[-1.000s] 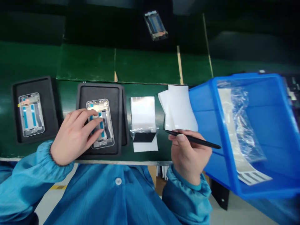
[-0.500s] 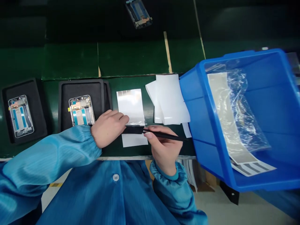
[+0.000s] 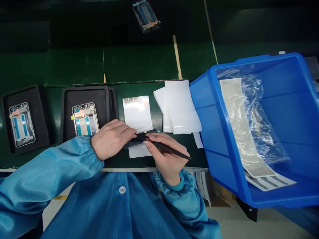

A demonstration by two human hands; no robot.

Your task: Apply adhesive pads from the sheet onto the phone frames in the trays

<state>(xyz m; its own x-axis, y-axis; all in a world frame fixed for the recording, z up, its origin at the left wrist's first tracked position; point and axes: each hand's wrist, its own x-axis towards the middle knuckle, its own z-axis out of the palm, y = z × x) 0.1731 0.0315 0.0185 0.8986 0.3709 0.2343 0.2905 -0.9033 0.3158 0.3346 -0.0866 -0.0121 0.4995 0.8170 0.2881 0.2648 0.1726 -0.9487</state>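
Note:
My right hand (image 3: 168,154) is closed around slim black tweezers (image 3: 171,151), whose tips point left to the fingertips of my left hand (image 3: 113,137). That left hand is closed, thumb and fingers pinched at a flat black strip (image 3: 136,139); the exact grip is hidden under the fingers. Beneath both hands lies a white glossy sheet (image 3: 137,113), with a few small brownish patches along its top edge. Left of my left hand, an opened phone body (image 3: 86,118) rests in a black tray (image 3: 67,113), partly covered by my sleeve.
Another opened phone body (image 3: 22,124) sits in a black tray (image 3: 41,116) at far left. A third phone body (image 3: 146,16) lies on the far surface. White sheets (image 3: 180,109) are stacked beside a tilted blue bin (image 3: 214,132) holding plastic film (image 3: 264,132) and label sheets.
The tweezers' tips have moved left to my left fingertips, and the tool is now more slanted. The black strip has turned and shifted under the fingers.

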